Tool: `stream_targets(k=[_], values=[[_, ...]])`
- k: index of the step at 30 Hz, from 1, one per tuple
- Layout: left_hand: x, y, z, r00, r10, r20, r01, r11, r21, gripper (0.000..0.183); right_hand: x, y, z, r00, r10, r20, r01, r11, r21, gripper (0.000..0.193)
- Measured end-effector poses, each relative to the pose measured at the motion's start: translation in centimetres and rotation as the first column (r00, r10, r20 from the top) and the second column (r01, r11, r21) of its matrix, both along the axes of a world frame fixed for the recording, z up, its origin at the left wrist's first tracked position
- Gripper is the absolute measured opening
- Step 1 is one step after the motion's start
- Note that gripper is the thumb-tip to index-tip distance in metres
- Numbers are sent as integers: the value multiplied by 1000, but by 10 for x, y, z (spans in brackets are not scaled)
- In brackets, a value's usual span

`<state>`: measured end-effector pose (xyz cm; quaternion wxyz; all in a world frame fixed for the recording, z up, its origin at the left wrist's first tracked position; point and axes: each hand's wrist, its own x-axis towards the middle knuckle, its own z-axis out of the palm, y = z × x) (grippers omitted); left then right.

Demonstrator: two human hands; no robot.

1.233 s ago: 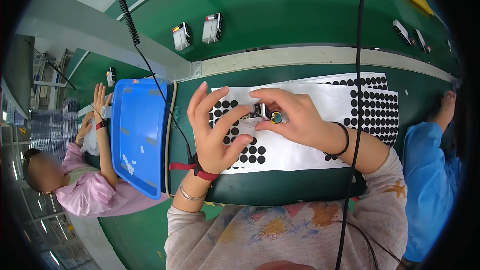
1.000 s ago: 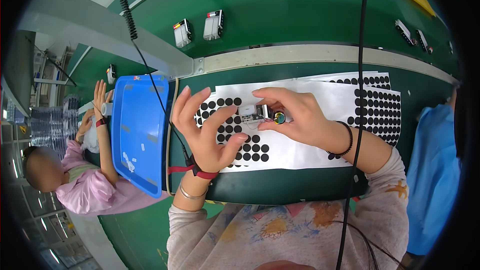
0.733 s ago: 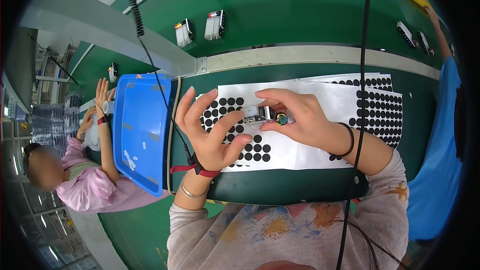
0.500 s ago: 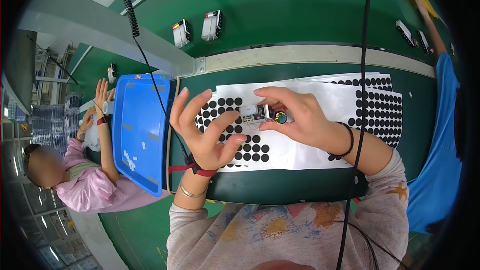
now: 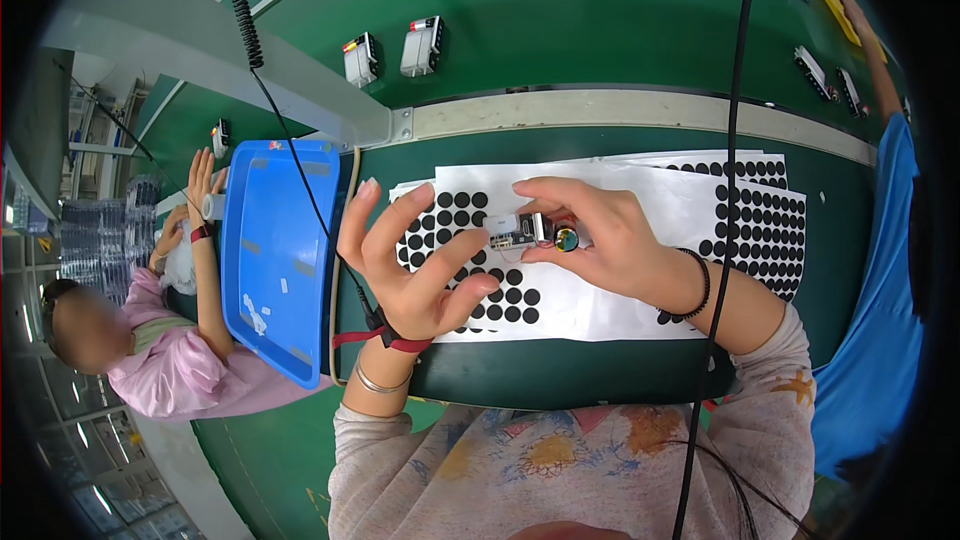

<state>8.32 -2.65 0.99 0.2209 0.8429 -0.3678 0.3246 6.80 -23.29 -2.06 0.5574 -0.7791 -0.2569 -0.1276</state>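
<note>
Thumb and forefinger of the right hand (image 5: pixel 615 235) make a narrow grip on a small device (image 5: pixel 513 231), which has a pale box, a darker part and thin wires. It is over a white sheet with black dots (image 5: pixel 600 315); whether it touches the paper cannot be told. The other fingers of this hand are mostly hidden. Near the right thumb shows a round shiny piece (image 5: pixel 567 239), and how it is joined to the device is hard to make out. The left hand (image 5: pixel 405 275) keeps its grip wide, with the fingers spread; its forefinger is at the left end of the device, but one cannot tell if the tip touches.

Around the left wrist goes a red strap (image 5: pixel 408 343). Both hands cover a part of the sheet. A black cable (image 5: pixel 730 190) crosses before the right forearm. Toward the left side of the green surface (image 5: pixel 560 370) is a blue tray (image 5: pixel 262 230) with white scraps (image 5: pixel 256 315), too small to identify. At the right, a co-worker in blue clothing (image 5: pixel 880 280) is partly cut off by the dark rim.
</note>
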Motion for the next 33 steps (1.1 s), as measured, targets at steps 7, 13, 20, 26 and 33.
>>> stream_targets(k=[7, 13, 20, 26, 33], values=[[0, -2, 0, 1000, 6, 11, -6, 998, 55, 31, 0, 0, 0, 1000, -18, -17, 18, 1000, 7, 55], [6, -2, -2, 996, -65, -58, 69, 995, 72, 31, 1, -1, -2, 997, -30, -72, 32, 999, 27, 55], [12, -1, -5, 984, -140, -110, 143, 989, 21, 33, 2, 0, -3, 998, -37, -55, 38, 999, 22, 54], [9, -5, -1, 985, -125, -120, 126, 992, 4, 26, 3, -2, -2, 998, -23, -58, 25, 999, 21, 54], [6, -10, -4, 974, -112, -198, 105, 994, -44, 28, 1, -1, -2, 997, -34, -66, 35, 999, 9, 56]])
